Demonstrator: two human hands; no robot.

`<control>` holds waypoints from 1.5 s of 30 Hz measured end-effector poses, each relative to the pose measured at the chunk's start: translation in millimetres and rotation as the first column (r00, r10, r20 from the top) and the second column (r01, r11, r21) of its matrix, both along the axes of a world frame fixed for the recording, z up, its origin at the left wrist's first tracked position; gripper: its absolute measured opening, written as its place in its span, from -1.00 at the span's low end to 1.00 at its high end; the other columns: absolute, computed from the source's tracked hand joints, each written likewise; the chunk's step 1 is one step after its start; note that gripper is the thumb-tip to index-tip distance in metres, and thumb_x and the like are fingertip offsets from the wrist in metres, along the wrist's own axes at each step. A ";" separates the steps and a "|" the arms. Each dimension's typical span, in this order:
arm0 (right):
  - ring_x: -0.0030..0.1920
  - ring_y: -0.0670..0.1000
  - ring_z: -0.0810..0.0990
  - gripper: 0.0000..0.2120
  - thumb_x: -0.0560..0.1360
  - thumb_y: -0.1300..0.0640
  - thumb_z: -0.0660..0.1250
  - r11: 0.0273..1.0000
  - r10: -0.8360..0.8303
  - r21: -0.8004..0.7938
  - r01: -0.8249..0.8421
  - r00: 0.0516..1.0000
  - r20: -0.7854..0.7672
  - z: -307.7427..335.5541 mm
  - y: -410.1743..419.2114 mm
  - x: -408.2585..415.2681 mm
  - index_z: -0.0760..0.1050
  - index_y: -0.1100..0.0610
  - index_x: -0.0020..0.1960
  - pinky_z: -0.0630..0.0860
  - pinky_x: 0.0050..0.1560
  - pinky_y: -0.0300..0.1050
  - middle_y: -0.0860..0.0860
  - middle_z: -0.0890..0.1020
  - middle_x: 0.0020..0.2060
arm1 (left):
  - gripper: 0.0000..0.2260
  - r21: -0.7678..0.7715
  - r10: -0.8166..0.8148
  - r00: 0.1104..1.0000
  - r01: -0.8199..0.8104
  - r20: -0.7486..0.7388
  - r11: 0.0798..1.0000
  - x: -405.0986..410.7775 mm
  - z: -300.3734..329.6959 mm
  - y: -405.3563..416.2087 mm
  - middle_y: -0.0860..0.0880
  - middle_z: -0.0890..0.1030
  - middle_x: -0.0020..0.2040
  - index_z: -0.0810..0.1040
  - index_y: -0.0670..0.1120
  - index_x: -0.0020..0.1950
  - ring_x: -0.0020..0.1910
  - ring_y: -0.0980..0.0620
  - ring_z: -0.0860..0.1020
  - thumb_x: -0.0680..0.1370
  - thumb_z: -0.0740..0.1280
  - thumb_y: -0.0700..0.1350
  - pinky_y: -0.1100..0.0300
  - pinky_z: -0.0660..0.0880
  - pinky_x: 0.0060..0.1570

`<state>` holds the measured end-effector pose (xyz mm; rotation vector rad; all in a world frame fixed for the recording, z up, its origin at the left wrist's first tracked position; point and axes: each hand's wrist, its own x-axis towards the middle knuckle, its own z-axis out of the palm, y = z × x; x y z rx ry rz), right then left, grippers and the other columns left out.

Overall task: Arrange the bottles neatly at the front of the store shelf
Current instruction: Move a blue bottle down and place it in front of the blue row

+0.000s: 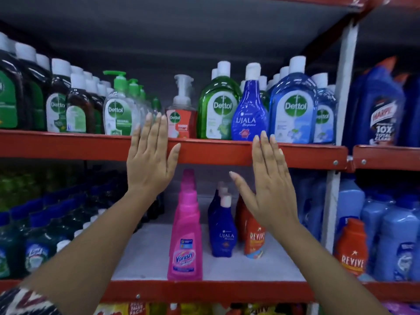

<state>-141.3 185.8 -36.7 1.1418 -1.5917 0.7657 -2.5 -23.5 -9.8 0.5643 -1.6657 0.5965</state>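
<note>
Both my hands are raised flat in front of the red shelf edge (216, 150), fingers straight, holding nothing. My left hand (151, 159) reaches up beside a clear Dettol pump bottle (119, 110) and a red Dettol foam pump (181, 119). My right hand (271, 185) has its fingertips just below a blue Ujala bottle (250, 114). That bottle stands between a green Dettol bottle (218, 108) and a blue Dettol bottle (294, 110). All stand upright at the front of the upper shelf.
Brown Dettol bottles (59, 105) fill the upper left. On the lower shelf stand a pink Vanish bottle (185, 242), a dark Ujala bottle (223, 233) and an orange Revive bottle (254, 239). A white upright post (343, 87) separates the blue Harpic bottles (381, 110) at the right.
</note>
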 end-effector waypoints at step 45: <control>0.03 -0.06 0.68 -0.61 0.36 0.20 0.52 0.667 0.744 -0.370 -0.647 0.546 0.386 52.3 51.1 8.6 0.58 0.09 0.17 0.61 0.10 -0.03 -0.05 0.70 0.02 | -0.42 -0.013 0.002 1.000 -0.002 -0.017 1.000 -1.9 -0.2 -2.2 -0.18 0.24 0.52 0.17 -0.25 0.53 0.54 -0.10 0.09 0.65 -0.09 0.12 0.02 -0.10 0.53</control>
